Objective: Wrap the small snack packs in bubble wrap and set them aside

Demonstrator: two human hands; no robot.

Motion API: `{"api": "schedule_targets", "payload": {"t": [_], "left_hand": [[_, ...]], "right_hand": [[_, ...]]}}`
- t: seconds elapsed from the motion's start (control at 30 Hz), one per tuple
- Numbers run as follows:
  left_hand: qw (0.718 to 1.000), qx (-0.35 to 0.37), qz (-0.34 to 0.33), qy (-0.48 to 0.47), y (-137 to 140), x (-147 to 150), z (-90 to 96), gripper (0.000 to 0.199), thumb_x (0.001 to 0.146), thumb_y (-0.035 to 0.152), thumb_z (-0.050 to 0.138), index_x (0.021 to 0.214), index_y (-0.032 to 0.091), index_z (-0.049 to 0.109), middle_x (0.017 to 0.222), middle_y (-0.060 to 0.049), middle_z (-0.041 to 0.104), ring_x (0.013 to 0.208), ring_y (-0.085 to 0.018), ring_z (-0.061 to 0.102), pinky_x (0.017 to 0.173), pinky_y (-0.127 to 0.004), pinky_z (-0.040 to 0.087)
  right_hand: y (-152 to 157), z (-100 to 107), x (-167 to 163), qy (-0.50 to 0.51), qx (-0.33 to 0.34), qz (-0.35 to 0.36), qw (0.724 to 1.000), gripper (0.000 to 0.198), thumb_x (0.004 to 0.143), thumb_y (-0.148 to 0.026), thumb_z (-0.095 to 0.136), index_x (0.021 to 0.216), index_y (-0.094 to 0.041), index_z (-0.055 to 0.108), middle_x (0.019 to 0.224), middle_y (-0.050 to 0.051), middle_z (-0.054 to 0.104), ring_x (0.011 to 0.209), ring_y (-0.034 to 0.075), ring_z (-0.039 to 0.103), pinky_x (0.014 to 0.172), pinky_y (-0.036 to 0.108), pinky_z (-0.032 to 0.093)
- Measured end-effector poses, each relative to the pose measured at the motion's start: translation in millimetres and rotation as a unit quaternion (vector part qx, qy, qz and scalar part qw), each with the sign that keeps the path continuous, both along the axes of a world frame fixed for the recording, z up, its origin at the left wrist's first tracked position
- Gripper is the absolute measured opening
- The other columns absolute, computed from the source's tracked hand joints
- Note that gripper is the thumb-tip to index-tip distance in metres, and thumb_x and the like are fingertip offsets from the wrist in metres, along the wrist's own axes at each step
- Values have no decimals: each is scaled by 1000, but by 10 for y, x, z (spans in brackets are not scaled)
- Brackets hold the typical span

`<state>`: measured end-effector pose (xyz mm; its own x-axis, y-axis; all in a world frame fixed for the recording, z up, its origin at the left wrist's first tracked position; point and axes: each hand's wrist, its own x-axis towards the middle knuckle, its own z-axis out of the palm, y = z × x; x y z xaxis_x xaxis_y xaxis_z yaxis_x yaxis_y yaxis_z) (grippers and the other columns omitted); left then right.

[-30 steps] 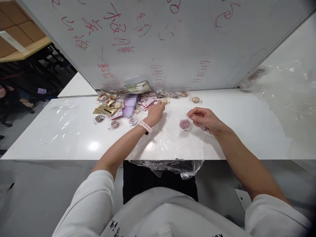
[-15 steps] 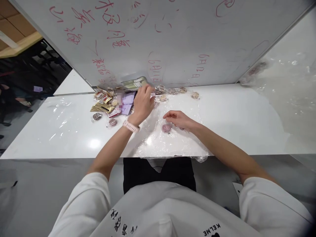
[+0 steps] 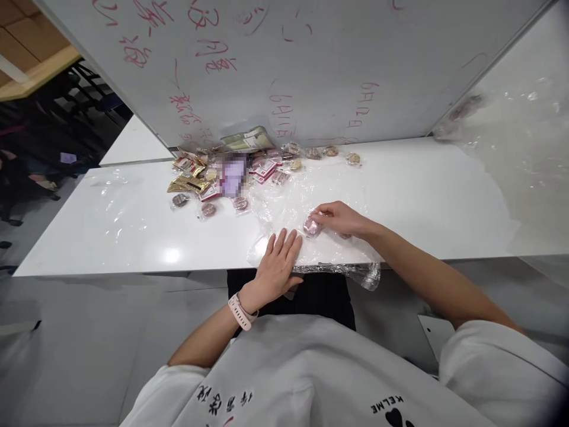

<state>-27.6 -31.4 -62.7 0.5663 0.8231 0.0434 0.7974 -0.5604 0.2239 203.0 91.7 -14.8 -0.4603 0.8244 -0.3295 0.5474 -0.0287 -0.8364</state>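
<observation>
My left hand [image 3: 279, 261] lies flat with fingers stretched out, pressing a large clear plastic bag [image 3: 329, 252] near the table's front edge. A pinkish, round, individually wrapped cookie [image 3: 312, 228] is pinched at the fingertips of my right hand [image 3: 341, 218], over the bag. Another wrapped piece shows partly below the right wrist. Beyond my left hand, two wrapped dark pieces lie on the table, one of them a round cookie [image 3: 240, 203].
A whiteboard [image 3: 320, 77] with red writing stands along the table's back. Against it are gold sachets [image 3: 189, 185], a purple packet [image 3: 233, 178], red-and-white packets [image 3: 265, 170], a green packet [image 3: 249, 140] and several wrapped cookies. More plastic film [image 3: 502, 142] lies at right.
My left hand has come back from the pile at the whiteboard to the front edge and flattened on the bag. My right hand has closed on the pink cookie. A wrapped cookie now shows near the pile.
</observation>
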Motion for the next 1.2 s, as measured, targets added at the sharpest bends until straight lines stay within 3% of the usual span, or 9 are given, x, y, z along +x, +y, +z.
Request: {"api": "schedule_targets", "payload": {"t": [0.13,0.23,0.33,0.47,0.63,0.8,0.9,1.03,1.2], "left_hand": [[998,13,44,-49,-14,22,38,115,87,43,68,156,18,-21,166,-21,2,155,-32,-1,123,-58,22],[996,27,63,-56,-64,60,82,109,90,37,65,157,23,-19,167,-18,-3,154,-32,-4,121,-61,24],[997,46,43,-35,-115,101,92,100,91,26,62,159,23,-12,168,-16,3,154,-32,-5,123,-61,20],[998,51,6,-26,-127,144,77,86,93,12,52,160,23,-1,167,-13,14,155,-28,-2,125,-58,20],[998,34,-19,-51,-95,106,58,74,95,8,41,159,25,8,163,-12,29,154,-26,15,123,-55,29],[989,73,6,-126,-209,-186,-18,59,98,10,41,153,28,28,151,-11,49,146,-24,39,117,-53,41],[981,97,35,-165,-290,-411,-58,46,98,12,45,140,30,45,138,-7,62,138,-22,51,112,-50,48],[976,81,66,-193,-296,-605,-6,26,98,15,48,117,27,61,128,-5,69,129,-22,59,107,-48,53],[957,38,131,-258,-141,-633,162,11,96,29,56,92,24,65,102,-4,76,106,-20,70,90,-38,57]], "right_hand": [[-96,13,-12,25,-31,48,998,44,88,-61,58,98,-21,71,53,-4,49,36,7,31,39,25,26],[-212,-46,-121,-14,112,103,988,33,92,-49,56,102,-21,71,78,4,66,58,12,54,53,25,38],[-264,-123,-194,-67,224,96,967,32,95,-43,53,115,-23,67,104,7,68,85,18,63,72,30,45],[-276,-213,-202,-108,252,47,961,42,101,-44,39,131,-22,59,120,12,64,100,24,64,82,38,49],[-605,-155,-61,-164,392,47,904,50,98,-42,47,146,-26,47,152,14,43,134,34,46,105,54,40],[-1132,-163,621,-143,354,127,915,75,91,-53,59,156,-43,26,155,3,43,143,30,39,111,51,40],[-1312,-343,1036,-181,337,123,916,72,94,-43,55,158,-44,22,159,0,37,146,29,35,109,51,43],[-1336,-490,1168,-170,341,89,920,54,97,-24,42,147,-44,45,153,-3,46,143,24,42,112,50,40],[-1119,-358,919,-87,338,-54,935,24,96,-37,47,93,-36,71,104,1,75,106,25,67,106,50,42]]}}
